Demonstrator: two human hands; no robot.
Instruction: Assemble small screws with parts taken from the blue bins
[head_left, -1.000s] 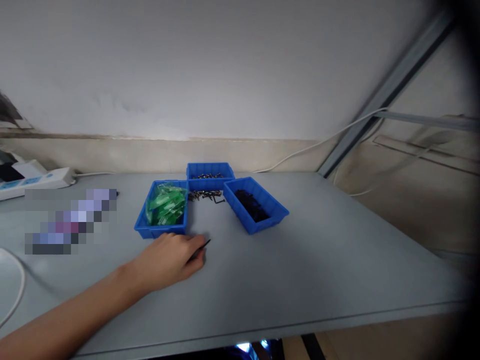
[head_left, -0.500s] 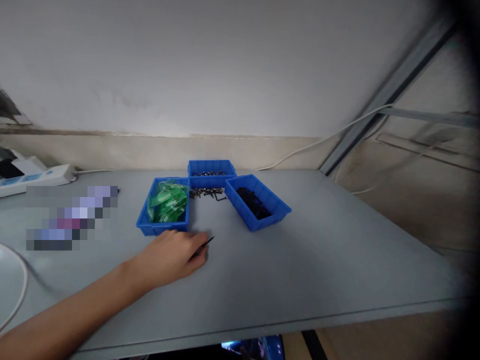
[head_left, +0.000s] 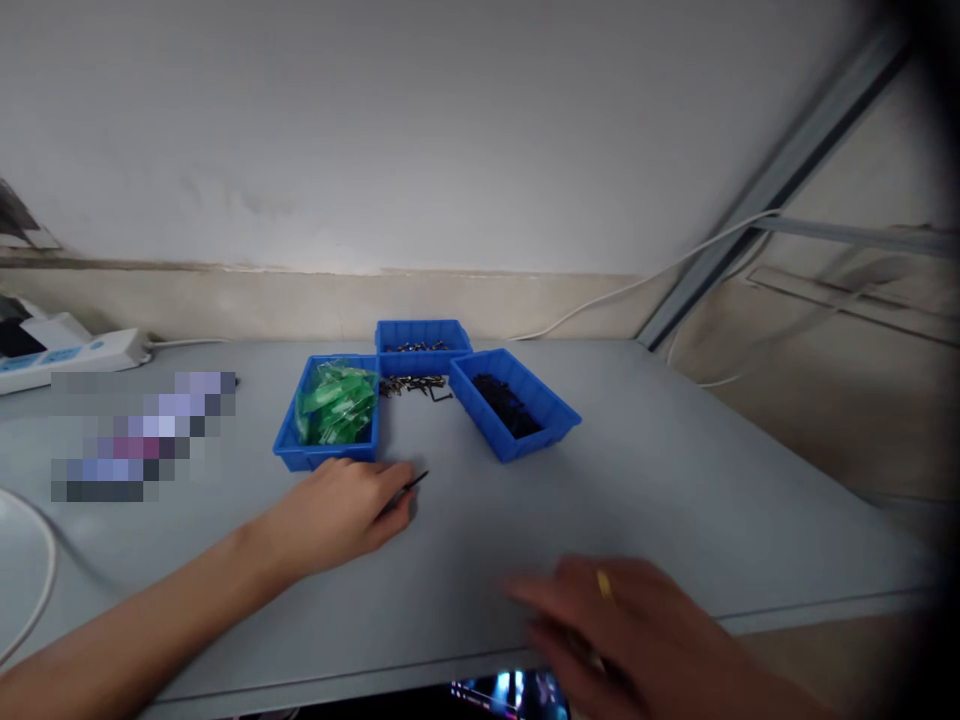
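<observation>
The left hand (head_left: 352, 508) pinches a thin dark piece (head_left: 420, 480) just in front of the green-packet bin (head_left: 304, 460); that, the dark-filled bin (head_left: 480, 417) and the rear bin (head_left: 424, 365) hem in loose metal parts (head_left: 411, 385). The right hand (head_left: 630, 625) (blurred, I cannot tell its grip) hovers near the table edge (head_left: 360, 675).

1. Centre: bags (head_left: 339, 402) in left bin (head_left: 301, 460); right bin (head_left: 476, 411) opposite; rear bin (head_left: 424, 363) behind, between them.
2. Screws (head_left: 411, 385) on table (head_left: 660, 480), before rear bin.
3. Lower left of centre: left hand (head_left: 343, 507), before left bin; rod (head_left: 417, 480) in it.
4. Lower right: right hand (head_left: 619, 615).
</observation>
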